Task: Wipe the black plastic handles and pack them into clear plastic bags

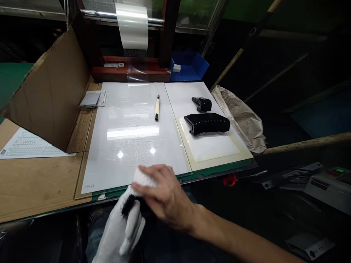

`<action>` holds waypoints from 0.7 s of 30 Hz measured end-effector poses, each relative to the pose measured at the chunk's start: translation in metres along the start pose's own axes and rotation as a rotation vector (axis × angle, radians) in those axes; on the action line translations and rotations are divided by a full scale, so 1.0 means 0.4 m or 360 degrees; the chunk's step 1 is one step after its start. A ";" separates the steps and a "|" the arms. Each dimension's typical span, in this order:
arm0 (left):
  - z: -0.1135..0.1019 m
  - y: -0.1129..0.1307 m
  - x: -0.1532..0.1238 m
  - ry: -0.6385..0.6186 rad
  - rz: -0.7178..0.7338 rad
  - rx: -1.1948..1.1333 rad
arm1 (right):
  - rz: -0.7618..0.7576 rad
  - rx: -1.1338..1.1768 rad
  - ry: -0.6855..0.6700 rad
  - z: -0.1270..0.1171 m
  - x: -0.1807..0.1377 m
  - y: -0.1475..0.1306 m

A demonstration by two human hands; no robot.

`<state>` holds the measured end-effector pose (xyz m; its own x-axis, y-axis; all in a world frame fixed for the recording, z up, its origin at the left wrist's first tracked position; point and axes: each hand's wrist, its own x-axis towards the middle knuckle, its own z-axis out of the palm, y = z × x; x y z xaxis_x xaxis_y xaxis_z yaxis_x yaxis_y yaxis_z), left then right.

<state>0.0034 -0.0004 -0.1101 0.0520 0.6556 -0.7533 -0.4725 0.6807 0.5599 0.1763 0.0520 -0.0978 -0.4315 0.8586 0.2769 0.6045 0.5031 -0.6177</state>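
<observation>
Head view: left hand (119, 226) gripping black part (128, 204) tilted up-right, right hand (164, 195) clenching cloth (144, 180)

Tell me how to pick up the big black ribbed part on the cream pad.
Grip the black ribbed part across its long body, coming from above on the near side: it lies lengthwise on the cream pad, and its ribbed top looks like it offers good purchase.

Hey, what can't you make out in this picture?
All in the head view:
Black part in the gloved left hand: mostly hidden by the cloth and right hand.
Left forearm: cut off by the bottom edge.
Printed sheet: text too small to read.
</observation>
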 end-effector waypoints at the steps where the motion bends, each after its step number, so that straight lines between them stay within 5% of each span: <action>1: -0.001 -0.002 0.000 -0.0015 -0.0018 -0.0010 | -0.0030 0.0021 -0.0041 -0.003 0.001 0.000; 5: 0.002 -0.001 -0.002 -0.0025 -0.0042 -0.0040 | 0.0272 0.0053 0.0003 -0.014 0.006 -0.004; 15: -0.002 -0.003 -0.005 -0.0069 -0.0051 -0.0028 | 0.0084 0.0195 -0.0197 -0.042 0.010 0.002; 17: -0.009 -0.006 -0.012 -0.0059 -0.0056 -0.0007 | 0.0227 0.0490 -0.0263 -0.066 0.014 0.013; 21: -0.005 0.006 -0.037 -0.0068 0.0026 0.0074 | 0.0885 0.1482 -0.0488 -0.122 0.025 0.025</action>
<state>-0.0002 -0.0090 -0.0984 0.0823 0.6794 -0.7292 -0.4324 0.6835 0.5880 0.2108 0.0702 -0.0651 -0.4818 0.8154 -0.3211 0.0841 -0.3217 -0.9431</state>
